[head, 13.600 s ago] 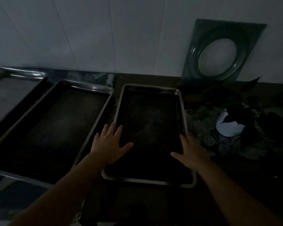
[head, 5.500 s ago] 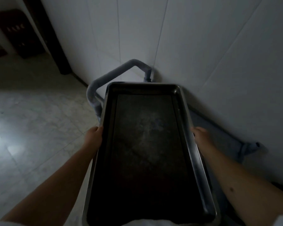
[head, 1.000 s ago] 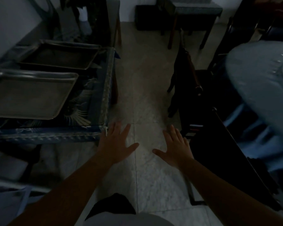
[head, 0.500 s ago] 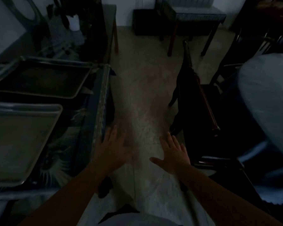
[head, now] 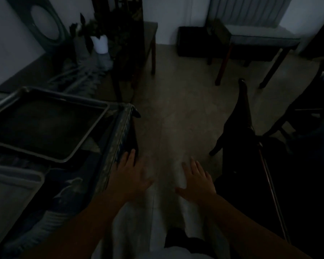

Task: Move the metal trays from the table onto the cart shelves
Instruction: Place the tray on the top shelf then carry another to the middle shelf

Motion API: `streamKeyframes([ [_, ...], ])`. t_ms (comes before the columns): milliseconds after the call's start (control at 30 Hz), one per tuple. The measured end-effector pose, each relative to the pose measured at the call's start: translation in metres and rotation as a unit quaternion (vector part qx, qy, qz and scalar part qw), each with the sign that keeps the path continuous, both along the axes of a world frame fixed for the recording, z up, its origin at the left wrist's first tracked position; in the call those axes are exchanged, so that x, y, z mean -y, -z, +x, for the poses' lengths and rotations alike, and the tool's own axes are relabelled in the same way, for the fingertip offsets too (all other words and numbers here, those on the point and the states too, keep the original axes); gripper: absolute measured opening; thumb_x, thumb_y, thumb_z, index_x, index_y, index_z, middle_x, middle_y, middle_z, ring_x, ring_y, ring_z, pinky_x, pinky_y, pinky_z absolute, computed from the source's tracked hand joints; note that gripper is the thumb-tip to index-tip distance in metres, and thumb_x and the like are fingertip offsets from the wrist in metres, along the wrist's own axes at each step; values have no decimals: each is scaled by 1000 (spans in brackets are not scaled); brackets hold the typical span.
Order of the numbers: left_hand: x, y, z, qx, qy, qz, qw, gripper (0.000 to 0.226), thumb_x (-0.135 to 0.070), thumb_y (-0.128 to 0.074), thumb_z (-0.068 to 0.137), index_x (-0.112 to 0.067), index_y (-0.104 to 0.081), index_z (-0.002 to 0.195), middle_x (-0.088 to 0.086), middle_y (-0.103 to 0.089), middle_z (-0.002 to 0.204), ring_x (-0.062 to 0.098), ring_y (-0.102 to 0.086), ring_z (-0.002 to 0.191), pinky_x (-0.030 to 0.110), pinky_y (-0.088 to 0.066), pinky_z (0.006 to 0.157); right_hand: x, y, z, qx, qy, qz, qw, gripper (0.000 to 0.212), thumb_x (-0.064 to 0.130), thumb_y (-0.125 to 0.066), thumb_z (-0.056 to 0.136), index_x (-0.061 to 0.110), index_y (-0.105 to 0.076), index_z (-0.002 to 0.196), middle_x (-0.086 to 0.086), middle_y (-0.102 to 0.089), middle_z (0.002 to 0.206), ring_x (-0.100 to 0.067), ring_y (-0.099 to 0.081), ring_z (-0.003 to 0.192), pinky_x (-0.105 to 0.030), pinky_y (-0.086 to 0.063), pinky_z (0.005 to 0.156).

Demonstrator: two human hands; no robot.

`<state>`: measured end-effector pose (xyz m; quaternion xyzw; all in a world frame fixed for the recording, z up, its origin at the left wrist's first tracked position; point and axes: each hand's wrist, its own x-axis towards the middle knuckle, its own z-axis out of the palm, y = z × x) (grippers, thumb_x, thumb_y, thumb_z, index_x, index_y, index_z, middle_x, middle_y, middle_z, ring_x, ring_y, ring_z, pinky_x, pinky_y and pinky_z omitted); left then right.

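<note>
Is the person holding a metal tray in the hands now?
No, both the left hand and the right hand are open and empty above the floor, and the dark tray lies on the table.

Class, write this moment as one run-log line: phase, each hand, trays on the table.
phase: approaching table | left hand: open, empty | right hand: open, empty | far tray: on table | near tray: on table

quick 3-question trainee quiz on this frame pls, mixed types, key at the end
1. True or false: the left hand grips a tray.
2. How many metal trays show on the table? A) one B) two C) three
3. Fill in: the white vase stands at the table's ___ end.

Key: 1 false, both hands are open and hold nothing, the right hand too. 2 B, the dark tray and, nearer, the pale tray. 3 far.
</note>
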<state>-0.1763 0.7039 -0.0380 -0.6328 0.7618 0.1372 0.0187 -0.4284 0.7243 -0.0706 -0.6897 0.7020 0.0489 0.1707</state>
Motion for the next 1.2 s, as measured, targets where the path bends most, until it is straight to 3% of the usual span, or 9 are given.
streamKeyframes([
  [300,138,-1,-6,-4,-109,32,994,111,-100,-6,64,-38,1,156,2,8,167,25,6,152,59,-7,118,198,-19,-9,3,-117,21,993,103,77,-46,73,31,5,150,-1,12,161,-24,5,148,-53,-12,115],
  [400,179,-1,11,-2,-123,32,992,111,-97,-5,65,-35,0,157,4,5,168,26,4,153,59,-9,118,253,-10,13,11,-140,44,989,102,74,-46,75,28,4,151,-3,12,161,-24,5,148,-53,-9,115],
  [533,237,13,72,-18,-214,31,976,115,-98,1,59,-37,2,157,3,8,167,25,6,153,57,-8,119,339,0,82,10,-212,28,977,101,66,-55,76,23,-4,152,-7,5,161,-27,-2,147,-49,-13,115],
  [667,240,30,148,-23,-319,48,946,107,-95,-6,68,-37,4,156,1,7,167,25,6,153,54,-9,119,400,-2,170,37,-341,27,939,104,73,-52,72,24,-5,151,-8,4,161,-30,-5,146,-50,-15,115],
  [833,205,49,193,-26,-457,87,885,105,-92,-10,72,-32,1,158,5,4,167,28,2,153,52,-13,119,447,0,277,25,-492,24,870,99,76,-47,75,23,-13,151,-7,-3,161,-27,-6,146,-52,-16,116],
  [933,188,60,194,-58,-503,107,856,93,-83,-25,83,-29,-11,158,9,-7,166,32,-10,151,50,-23,117,452,3,320,27,-579,39,814,81,66,-50,82,17,-34,144,-11,-32,152,-29,-27,141,-46,-26,113],
  [1033,183,71,186,-67,-529,95,841,66,-68,-34,93,-23,-47,140,10,-44,146,31,-44,132,44,-40,102,454,14,340,52,-621,102,775,48,50,-50,92,10,-61,117,-11,-64,117,-28,-58,111,-39,-46,93],
  [1100,185,77,180,-45,-539,75,838,53,-62,-36,96,-24,-59,124,6,-58,127,29,-54,117,41,-41,91,461,21,342,51,-621,124,772,43,45,-47,95,10,-63,115,-10,-65,113,-27,-60,106,-38,-47,90],
  [1200,193,81,173,-31,-569,47,821,44,-57,-40,97,-23,-64,111,5,-61,111,29,-58,106,38,-37,78,476,28,341,47,-632,101,767,39,44,-47,95,11,-64,109,-10,-64,107,-26,-59,101,-38,-46,87],
])
